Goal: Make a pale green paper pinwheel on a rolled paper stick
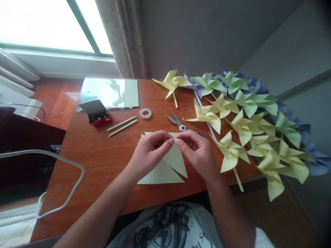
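On the table before me lies a square of pale yellow-green paper (159,174), cut with slits toward its middle and marked with small holes near its corners. My left hand (148,148) and my right hand (200,151) meet above its far side. Thumb and forefinger of each are closed in a pinch on a bit of the paper at its upper edge; the fingertips hide most of that spot. Grey-bladed scissors (177,121) lie just beyond my right hand, their handles partly covered by it. Two rolled paper sticks (122,125) lie beyond my left hand.
Many finished yellow, green and purple paper pinwheels (230,151) crowd the right side. Farther back are a tape roll (146,113), an open red box (99,119) of small dark pieces and a glossy-covered paper stack (131,93). A white cable (77,186) loops at the left.
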`<state>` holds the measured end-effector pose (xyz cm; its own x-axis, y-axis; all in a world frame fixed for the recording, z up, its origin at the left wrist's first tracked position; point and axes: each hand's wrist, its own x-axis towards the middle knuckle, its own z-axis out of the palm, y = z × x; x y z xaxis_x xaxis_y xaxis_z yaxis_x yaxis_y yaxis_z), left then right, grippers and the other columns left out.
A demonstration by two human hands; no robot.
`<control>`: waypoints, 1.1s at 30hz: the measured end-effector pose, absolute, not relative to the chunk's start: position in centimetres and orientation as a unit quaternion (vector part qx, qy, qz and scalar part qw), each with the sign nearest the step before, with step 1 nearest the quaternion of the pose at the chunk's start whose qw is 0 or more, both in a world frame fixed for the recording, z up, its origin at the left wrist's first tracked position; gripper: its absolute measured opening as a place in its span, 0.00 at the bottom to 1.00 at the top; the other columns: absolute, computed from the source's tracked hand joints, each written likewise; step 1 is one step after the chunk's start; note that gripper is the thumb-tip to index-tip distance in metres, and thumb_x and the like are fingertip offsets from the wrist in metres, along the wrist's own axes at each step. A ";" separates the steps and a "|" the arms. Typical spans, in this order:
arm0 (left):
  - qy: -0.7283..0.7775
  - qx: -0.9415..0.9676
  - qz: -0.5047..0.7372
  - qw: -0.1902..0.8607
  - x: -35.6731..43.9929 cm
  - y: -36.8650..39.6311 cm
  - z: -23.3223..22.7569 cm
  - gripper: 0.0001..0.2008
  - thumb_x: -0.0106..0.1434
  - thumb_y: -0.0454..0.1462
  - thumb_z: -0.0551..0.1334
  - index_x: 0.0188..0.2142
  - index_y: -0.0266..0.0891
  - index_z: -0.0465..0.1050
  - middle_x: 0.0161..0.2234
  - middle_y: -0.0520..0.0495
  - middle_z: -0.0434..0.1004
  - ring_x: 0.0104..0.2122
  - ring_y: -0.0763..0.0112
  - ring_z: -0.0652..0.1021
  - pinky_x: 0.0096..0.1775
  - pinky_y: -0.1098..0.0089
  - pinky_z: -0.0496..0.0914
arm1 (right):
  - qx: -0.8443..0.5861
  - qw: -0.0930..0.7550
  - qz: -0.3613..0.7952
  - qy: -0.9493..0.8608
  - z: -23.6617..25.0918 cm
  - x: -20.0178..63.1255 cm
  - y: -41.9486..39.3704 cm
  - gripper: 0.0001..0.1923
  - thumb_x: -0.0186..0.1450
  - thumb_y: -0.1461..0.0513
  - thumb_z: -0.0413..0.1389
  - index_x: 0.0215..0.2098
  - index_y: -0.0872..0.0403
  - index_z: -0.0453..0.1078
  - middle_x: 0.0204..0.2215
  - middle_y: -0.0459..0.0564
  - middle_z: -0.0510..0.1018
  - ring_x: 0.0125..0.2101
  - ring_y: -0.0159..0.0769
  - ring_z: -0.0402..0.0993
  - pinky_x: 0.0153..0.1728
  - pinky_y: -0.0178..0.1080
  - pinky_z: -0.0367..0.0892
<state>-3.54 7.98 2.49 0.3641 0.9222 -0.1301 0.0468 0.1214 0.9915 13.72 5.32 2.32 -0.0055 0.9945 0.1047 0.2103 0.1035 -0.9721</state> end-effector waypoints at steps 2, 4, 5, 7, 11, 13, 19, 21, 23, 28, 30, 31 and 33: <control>0.434 0.564 0.357 0.605 -3.5 8.0 2.5 0.13 0.64 0.44 0.66 0.32 0.35 0.76 0.27 0.50 0.72 0.28 0.72 0.69 0.30 0.71 0.62 | -0.528 0.471 0.417 -0.570 2.3 13.6 5.3 0.02 0.68 0.61 0.61 0.37 0.50 0.76 0.35 0.46 0.80 0.36 0.37 0.78 0.38 0.37 0.73; 0.431 0.572 0.355 0.601 -3.5 8.0 2.5 0.13 0.65 0.44 0.65 0.33 0.35 0.76 0.27 0.50 0.73 0.28 0.72 0.69 0.30 0.71 0.62 | -0.532 0.471 0.415 -0.568 2.3 13.6 5.3 0.02 0.68 0.61 0.61 0.37 0.50 0.75 0.34 0.46 0.79 0.36 0.37 0.78 0.38 0.37 0.73; 0.430 0.577 0.354 0.597 -3.5 8.0 2.4 0.13 0.65 0.44 0.65 0.33 0.35 0.76 0.27 0.50 0.73 0.28 0.72 0.69 0.29 0.71 0.63 | -0.534 0.470 0.414 -0.568 2.3 13.5 5.3 0.02 0.68 0.61 0.60 0.37 0.50 0.75 0.34 0.46 0.79 0.36 0.37 0.78 0.38 0.37 0.73; 0.432 0.586 0.355 0.585 -3.5 8.0 2.4 0.13 0.66 0.44 0.64 0.33 0.35 0.76 0.26 0.50 0.72 0.27 0.72 0.69 0.29 0.71 0.63 | -0.536 0.469 0.410 -0.569 2.3 13.5 5.3 0.03 0.68 0.60 0.60 0.36 0.50 0.75 0.33 0.46 0.79 0.36 0.36 0.78 0.38 0.37 0.73; 0.447 0.597 0.382 0.545 -3.5 7.9 2.2 0.12 0.66 0.44 0.64 0.35 0.36 0.76 0.27 0.50 0.73 0.28 0.72 0.70 0.29 0.72 0.63 | -0.541 0.463 0.395 -0.581 2.4 13.5 5.4 0.04 0.68 0.60 0.60 0.35 0.51 0.75 0.34 0.48 0.79 0.37 0.38 0.78 0.39 0.38 0.74; 0.446 0.600 0.393 0.535 -3.5 7.9 2.2 0.11 0.65 0.43 0.65 0.36 0.37 0.76 0.30 0.49 0.75 0.27 0.72 0.71 0.28 0.73 0.64 | -0.542 0.460 0.386 -0.588 2.4 13.5 5.4 0.04 0.68 0.60 0.60 0.35 0.51 0.75 0.35 0.48 0.79 0.37 0.39 0.78 0.39 0.39 0.74; 0.447 0.605 0.396 0.527 -3.5 7.9 2.2 0.09 0.64 0.42 0.66 0.35 0.37 0.76 0.27 0.50 0.74 0.25 0.74 0.69 0.26 0.74 0.63 | -0.546 0.453 0.360 -0.605 2.4 13.5 5.3 0.03 0.67 0.61 0.60 0.35 0.50 0.76 0.33 0.48 0.80 0.35 0.39 0.78 0.37 0.39 0.75; 0.448 0.602 0.392 0.532 -3.5 7.9 2.2 0.10 0.65 0.42 0.66 0.34 0.37 0.76 0.27 0.50 0.74 0.25 0.74 0.69 0.26 0.73 0.63 | -0.547 0.454 0.354 -0.608 2.3 13.5 5.3 0.03 0.67 0.62 0.60 0.35 0.50 0.76 0.33 0.48 0.80 0.36 0.39 0.78 0.37 0.39 0.74; 0.449 0.597 0.387 0.541 -3.5 8.0 2.2 0.10 0.64 0.42 0.66 0.34 0.36 0.76 0.27 0.49 0.75 0.26 0.74 0.70 0.27 0.73 0.63 | -0.544 0.455 0.360 -0.606 2.2 13.6 5.3 0.03 0.67 0.62 0.60 0.35 0.50 0.76 0.33 0.48 0.80 0.36 0.39 0.78 0.37 0.38 0.74; 0.444 0.576 0.384 0.568 -3.4 8.0 2.2 0.12 0.63 0.44 0.67 0.34 0.36 0.76 0.28 0.49 0.75 0.27 0.73 0.71 0.29 0.73 0.65 | -0.537 0.462 0.391 -0.588 2.1 13.8 5.4 0.04 0.68 0.60 0.60 0.36 0.51 0.76 0.34 0.48 0.80 0.36 0.38 0.78 0.38 0.38 0.74; 0.445 0.575 0.383 0.570 -3.4 8.0 2.2 0.12 0.63 0.44 0.67 0.34 0.36 0.75 0.28 0.49 0.75 0.27 0.73 0.71 0.29 0.73 0.65 | -0.539 0.462 0.386 -0.589 2.1 13.8 5.4 0.04 0.67 0.60 0.59 0.35 0.51 0.76 0.33 0.48 0.80 0.36 0.38 0.78 0.38 0.38 0.75; 0.445 0.576 0.383 0.569 -3.4 8.0 2.2 0.12 0.63 0.44 0.67 0.34 0.35 0.76 0.28 0.49 0.75 0.27 0.73 0.71 0.29 0.73 0.65 | -0.540 0.461 0.384 -0.590 2.1 13.8 5.4 0.04 0.67 0.60 0.59 0.35 0.51 0.76 0.33 0.48 0.80 0.36 0.38 0.78 0.38 0.38 0.75; 0.444 0.576 0.383 0.570 -3.4 8.0 2.1 0.12 0.63 0.44 0.67 0.34 0.36 0.76 0.28 0.49 0.75 0.27 0.73 0.71 0.29 0.73 0.65 | -0.540 0.462 0.381 -0.591 2.2 13.7 5.3 0.03 0.67 0.61 0.60 0.35 0.51 0.75 0.33 0.48 0.80 0.35 0.38 0.78 0.38 0.38 0.75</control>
